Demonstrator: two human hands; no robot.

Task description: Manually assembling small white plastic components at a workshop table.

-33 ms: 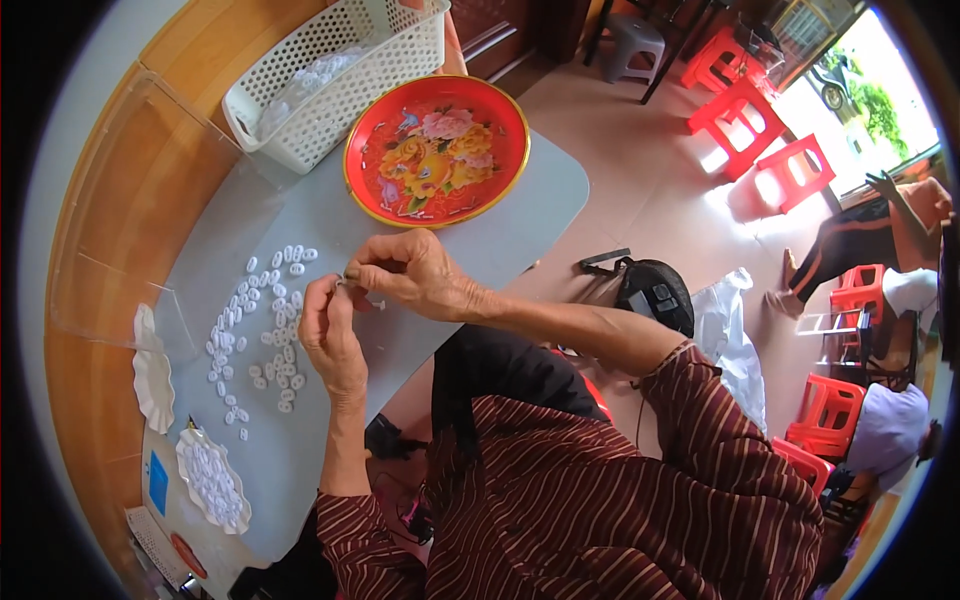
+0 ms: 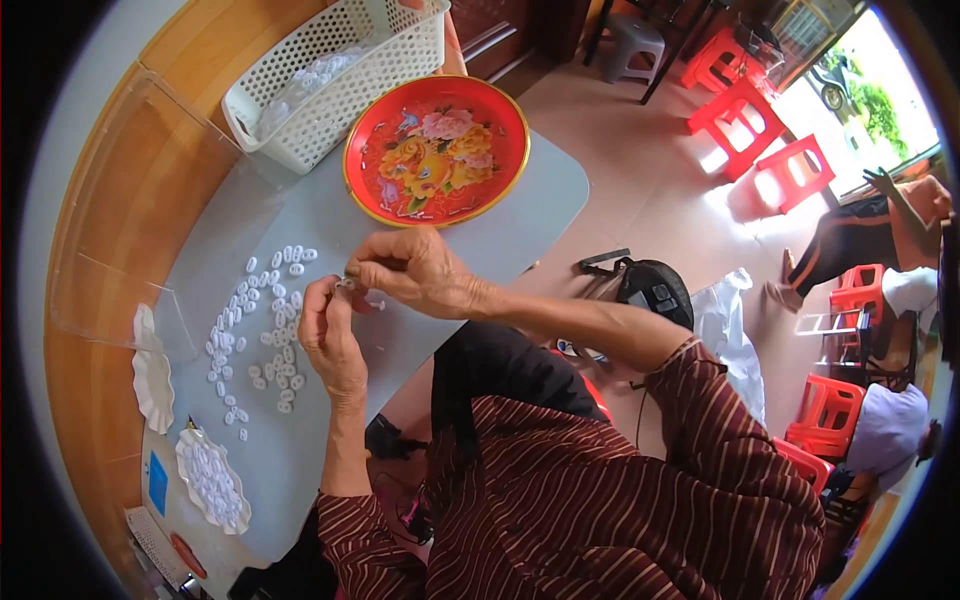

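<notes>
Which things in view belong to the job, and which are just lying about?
Likely belonging:
- small white piece in the left hand
- white pieces loose on the grey table
- filled scalloped dish
- floral red tray, probably

Apparently just lying about:
- black bag
- crumpled white sheet
- red doorway stools
- grey stool

1. Found no readable text, number, brand or sign anywhere in view.
2. Spotted a blue rectangular label (image 2: 158,482) at the lower left, on the pale outer edge of the desk (image 2: 490,250); could not decipher any print on it at so small a size.
3. Noticed a dark-red oval patch (image 2: 188,555) farther down, below the blue rectangular label; could not tell label from plain decoration there, nor read any lettering.
4. Saw grey rectangular patches (image 2: 660,293) on the round black bag (image 2: 645,272) lying on the floor (image 2: 570,180); could not make out any wording, nor tell print from bare material.
</notes>
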